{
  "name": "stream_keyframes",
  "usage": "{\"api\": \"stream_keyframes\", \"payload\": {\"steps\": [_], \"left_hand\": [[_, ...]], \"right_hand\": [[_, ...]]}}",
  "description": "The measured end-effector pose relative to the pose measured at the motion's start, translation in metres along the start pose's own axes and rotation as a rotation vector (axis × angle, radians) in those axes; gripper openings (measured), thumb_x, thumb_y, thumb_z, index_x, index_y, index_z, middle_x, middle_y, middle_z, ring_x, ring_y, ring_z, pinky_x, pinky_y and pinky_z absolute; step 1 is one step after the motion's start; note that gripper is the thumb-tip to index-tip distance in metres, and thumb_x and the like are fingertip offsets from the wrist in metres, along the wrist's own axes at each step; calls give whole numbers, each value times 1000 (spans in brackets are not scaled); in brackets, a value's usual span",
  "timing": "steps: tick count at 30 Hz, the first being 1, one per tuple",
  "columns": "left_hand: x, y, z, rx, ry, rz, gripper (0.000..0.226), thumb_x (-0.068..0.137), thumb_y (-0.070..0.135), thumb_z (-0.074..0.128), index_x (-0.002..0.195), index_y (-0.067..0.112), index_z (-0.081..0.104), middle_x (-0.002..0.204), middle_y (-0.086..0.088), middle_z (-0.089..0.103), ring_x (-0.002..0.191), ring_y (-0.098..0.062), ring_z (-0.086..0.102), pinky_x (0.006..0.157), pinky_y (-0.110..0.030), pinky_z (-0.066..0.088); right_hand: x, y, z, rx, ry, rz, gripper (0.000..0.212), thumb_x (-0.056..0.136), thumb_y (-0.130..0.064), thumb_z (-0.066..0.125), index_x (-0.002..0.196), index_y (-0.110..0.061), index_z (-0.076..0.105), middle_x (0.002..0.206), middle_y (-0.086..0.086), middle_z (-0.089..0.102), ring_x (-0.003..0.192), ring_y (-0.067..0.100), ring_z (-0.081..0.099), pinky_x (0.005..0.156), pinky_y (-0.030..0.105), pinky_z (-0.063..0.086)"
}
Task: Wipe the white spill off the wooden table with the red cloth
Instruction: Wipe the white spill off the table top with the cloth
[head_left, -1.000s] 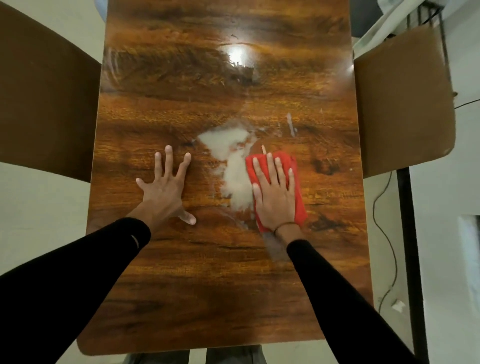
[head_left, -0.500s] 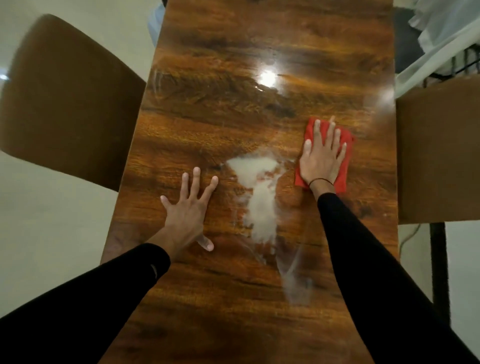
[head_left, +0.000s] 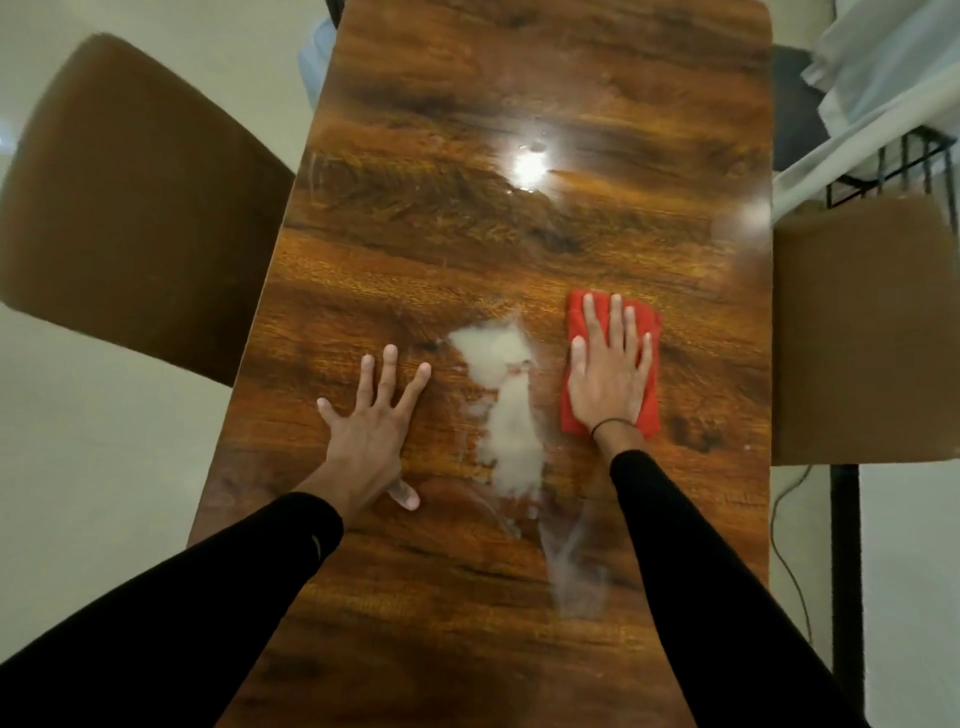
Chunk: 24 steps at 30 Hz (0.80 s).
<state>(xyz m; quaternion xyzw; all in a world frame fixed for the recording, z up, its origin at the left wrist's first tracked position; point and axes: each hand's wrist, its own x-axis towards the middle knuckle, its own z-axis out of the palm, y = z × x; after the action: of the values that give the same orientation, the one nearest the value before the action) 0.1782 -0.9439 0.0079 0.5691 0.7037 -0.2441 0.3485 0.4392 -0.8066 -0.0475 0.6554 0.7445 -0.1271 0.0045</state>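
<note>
Red cloth (head_left: 649, 338) lies under the flat, straight-fingered right hand (head_left: 608, 379), just right of the white spill (head_left: 511, 415).

Left hand (head_left: 371, 431), right hand (head_left: 608, 376) flat, outspread

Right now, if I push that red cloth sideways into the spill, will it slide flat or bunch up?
Probably mostly flat: the right hand presses it with straight fingers. The cloth looks soft, so its free edges may wrinkle. The glossy table should let it glide.
</note>
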Motion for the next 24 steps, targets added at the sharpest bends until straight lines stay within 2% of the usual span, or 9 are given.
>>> {"api": "stream_keyframes", "payload": {"steps": [4,8,13,17,20,24], "left_hand": [[3,1,0,14,-19,6,180,54,63,100,159,34,-44,158,-11,-60,157,-42,-39,118,-88,16],[4,-1,2,18,-28,5,179,56,63,99,159,33,-44,158,-11,-60,156,-42,-40,117,-88,16],[3,-1,1,22,-27,2,180,55,63,100,159,33,-43,159,-10,-59,156,-41,-40,118,-87,16],[3,-1,1,26,-27,-2,180,53,64,100,160,34,-43,159,-9,-59,157,-41,-40,118,-87,16],[4,-1,3,28,-23,-1,181,53,63,100,160,33,-43,159,-9,-59,157,-41,-40,118,-87,16],[8,-2,7,37,-11,-2,181,54,64,99,157,32,-46,157,-11,-61,156,-42,-41,118,-87,15]], "right_hand": [[52,-15,-7,-5,-10,-58,64,119,-40,32,181,-39,13,190,4,6,176,25,5,141,56,2],[84,-53,-5,-60,-35,-259,63,120,-40,28,180,-41,11,190,0,3,176,24,4,141,54,2],[64,-89,0,-151,-86,-582,64,120,-41,26,181,-41,5,190,0,-4,176,24,0,141,54,2],[24,-60,4,-195,-105,-770,62,121,-44,22,180,-42,5,190,-1,-2,176,23,0,141,55,5],[12,-30,-1,-162,-132,-730,62,119,-44,23,180,-42,12,190,-2,3,176,22,2,141,55,6],[45,-34,-9,-124,-104,-479,63,118,-42,26,180,-42,13,190,-3,5,176,22,4,141,53,5]]}}
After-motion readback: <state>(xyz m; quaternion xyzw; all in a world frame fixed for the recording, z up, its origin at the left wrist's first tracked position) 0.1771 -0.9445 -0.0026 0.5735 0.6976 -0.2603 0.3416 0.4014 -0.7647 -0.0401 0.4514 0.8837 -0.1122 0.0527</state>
